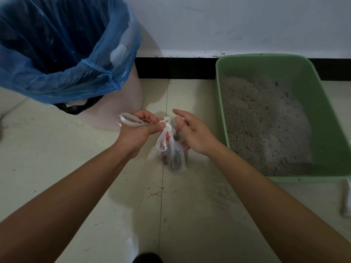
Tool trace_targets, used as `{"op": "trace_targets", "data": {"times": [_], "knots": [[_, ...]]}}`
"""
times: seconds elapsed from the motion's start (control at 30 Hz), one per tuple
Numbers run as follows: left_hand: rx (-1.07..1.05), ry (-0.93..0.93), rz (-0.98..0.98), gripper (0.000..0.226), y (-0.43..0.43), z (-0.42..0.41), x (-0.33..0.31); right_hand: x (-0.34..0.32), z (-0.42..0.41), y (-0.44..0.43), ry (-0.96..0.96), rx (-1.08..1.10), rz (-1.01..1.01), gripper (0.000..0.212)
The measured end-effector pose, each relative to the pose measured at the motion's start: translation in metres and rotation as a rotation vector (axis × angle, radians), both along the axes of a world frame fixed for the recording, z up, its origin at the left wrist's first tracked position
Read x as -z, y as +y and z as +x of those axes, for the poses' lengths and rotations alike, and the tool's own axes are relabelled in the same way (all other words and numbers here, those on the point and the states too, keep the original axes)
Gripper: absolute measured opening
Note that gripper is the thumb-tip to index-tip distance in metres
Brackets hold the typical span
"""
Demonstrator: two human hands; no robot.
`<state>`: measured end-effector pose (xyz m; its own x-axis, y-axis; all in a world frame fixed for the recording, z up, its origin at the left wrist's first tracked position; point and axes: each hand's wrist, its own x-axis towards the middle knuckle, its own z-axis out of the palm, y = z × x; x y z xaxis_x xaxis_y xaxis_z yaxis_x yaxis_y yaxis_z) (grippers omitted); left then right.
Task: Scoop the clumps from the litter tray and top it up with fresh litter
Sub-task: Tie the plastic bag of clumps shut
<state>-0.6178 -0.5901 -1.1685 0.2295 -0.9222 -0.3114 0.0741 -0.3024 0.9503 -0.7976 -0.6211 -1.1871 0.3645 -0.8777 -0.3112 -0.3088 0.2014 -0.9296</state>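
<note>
A small clear plastic bag with dark clumps inside hangs above the floor, knotted at the top. My left hand pinches the knot, and one white handle loop sticks out to its left. My right hand hovers just right of the bag with relaxed fingers, holding nothing. The green litter tray sits on the floor at the right, holding grey litter piled higher toward its left side.
A pale bin lined with a blue bag stands at the back left, against the white wall. A black skirting strip runs behind. Litter grains are scattered on the tiled floor. A white object lies at the right edge.
</note>
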Motion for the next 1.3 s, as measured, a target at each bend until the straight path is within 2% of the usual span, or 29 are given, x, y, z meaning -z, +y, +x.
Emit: {"op": "trace_targets", "data": {"times": [0.1,0.2,0.3,0.37,0.47,0.57,0.7,0.73,0.83,0.87,0.9,0.93,0.97,1.03,1.07,1.17,1.3], "knots": [[0.034,-0.054,-0.019,0.027,0.000,0.002,-0.003,-0.008,0.002,-0.001,0.023,-0.064,-0.084,0.026],[0.081,-0.106,-0.036,0.017,0.003,0.001,-0.007,-0.017,0.000,-0.001,0.097,-0.056,-0.201,0.014],[0.112,-0.214,-0.055,0.010,0.006,0.000,-0.010,-0.024,-0.006,-0.003,0.500,-0.225,-0.656,0.022],[0.115,-0.265,-0.046,0.012,0.009,0.004,-0.008,-0.025,-0.013,-0.004,0.746,-0.327,-0.912,0.017],[0.123,-0.305,0.016,0.021,0.019,0.015,0.001,-0.014,-0.025,-0.002,1.045,-0.462,-1.001,0.016],[0.128,-0.345,0.065,0.019,0.024,0.017,0.012,-0.008,-0.033,0.002,1.129,-0.481,-0.944,0.022],[0.174,-0.286,0.135,0.015,0.017,0.020,0.014,-0.001,-0.030,-0.003,1.088,-0.427,-0.834,0.008],[0.178,-0.271,0.150,0.015,0.017,0.021,0.015,-0.002,-0.030,-0.005,1.041,-0.414,-0.762,0.012],[0.127,-0.212,0.169,0.013,0.020,0.022,0.015,-0.014,-0.025,-0.005,0.664,-0.347,-0.437,0.039],[0.117,-0.202,0.175,0.014,0.023,0.022,0.015,-0.018,-0.019,-0.002,0.568,-0.368,-0.341,0.054],[0.111,-0.203,0.178,0.014,0.025,0.021,0.013,-0.021,-0.014,0.002,0.557,-0.416,-0.306,0.068],[0.109,-0.220,0.174,0.014,0.027,0.020,0.010,-0.021,-0.008,0.007,0.613,-0.474,-0.328,0.074],[0.109,-0.256,0.161,0.013,0.030,0.018,0.006,-0.020,-0.005,0.009,0.697,-0.519,-0.393,0.068],[0.121,-0.359,0.110,0.008,0.036,0.016,-0.009,-0.020,-0.002,0.010,0.758,-0.499,-0.523,0.037],[0.134,-0.408,0.075,0.007,0.040,0.015,-0.021,-0.026,-0.001,0.009,0.712,-0.455,-0.553,0.029],[0.184,-0.530,-0.056,0.013,0.054,0.014,-0.069,-0.059,-0.006,0.000,0.610,-0.365,-0.575,0.027],[0.107,-0.697,-0.314,0.014,0.064,0.023,-0.146,-0.127,-0.005,-0.024,0.501,-0.207,-0.777,0.024]]}}
